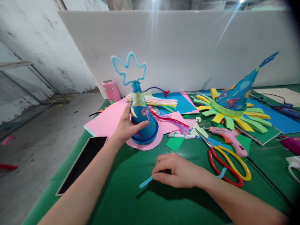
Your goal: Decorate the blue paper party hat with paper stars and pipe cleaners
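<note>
A blue cone party hat [143, 123] with a star, stickers and a blue brim stands on a pink sheet, left of centre. From its tip rises a light-blue pipe cleaner [128, 66] bent into a crown-like outline. My left hand [125, 126] grips the hat's left side, thumb across the front and fingers partly hidden behind. Nearer to me, my right hand [172, 171] pinches one end of a narrow light-blue strip [145, 182] just above the green table [126, 204]. The strip points toward the lower left.
Red-and-yellow scissors [222, 162] and a pink glue gun [228, 137] lie right. Behind them sits a second hat [236, 97] fringed with paper loops. A phone [83, 164], pink bottle [111, 90], white pen [181, 136] and pipe cleaners [168, 118] are around the left hat.
</note>
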`<state>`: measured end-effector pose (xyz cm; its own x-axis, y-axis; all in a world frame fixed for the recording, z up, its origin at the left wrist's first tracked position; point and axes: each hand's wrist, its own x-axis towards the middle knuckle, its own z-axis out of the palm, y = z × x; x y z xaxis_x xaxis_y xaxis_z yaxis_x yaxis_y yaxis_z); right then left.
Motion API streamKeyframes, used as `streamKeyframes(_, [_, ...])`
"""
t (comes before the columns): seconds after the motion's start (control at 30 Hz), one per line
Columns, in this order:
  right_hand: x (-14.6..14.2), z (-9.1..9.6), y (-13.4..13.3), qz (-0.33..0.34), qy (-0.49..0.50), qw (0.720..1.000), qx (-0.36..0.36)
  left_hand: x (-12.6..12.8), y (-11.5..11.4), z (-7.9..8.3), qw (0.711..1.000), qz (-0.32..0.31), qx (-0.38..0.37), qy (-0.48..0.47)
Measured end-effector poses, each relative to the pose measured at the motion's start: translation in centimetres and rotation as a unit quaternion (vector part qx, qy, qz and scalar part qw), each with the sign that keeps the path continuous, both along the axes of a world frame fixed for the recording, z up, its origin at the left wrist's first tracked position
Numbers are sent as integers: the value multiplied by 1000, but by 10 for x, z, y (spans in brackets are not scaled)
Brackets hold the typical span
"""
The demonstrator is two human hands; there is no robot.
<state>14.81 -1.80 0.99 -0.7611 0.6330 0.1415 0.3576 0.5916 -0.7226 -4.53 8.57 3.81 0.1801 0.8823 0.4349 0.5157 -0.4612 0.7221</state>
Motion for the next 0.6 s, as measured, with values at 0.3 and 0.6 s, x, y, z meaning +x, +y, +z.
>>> streamKeyframes(0.3, [10, 42, 16, -135, -129, 963, 193, 12, -80, 3, 971, 133, 201, 11])
streamKeyframes(0.6, [-3, 59, 27, -67, -175, 887, 423, 31, -100, -34, 955, 59, 248, 155])
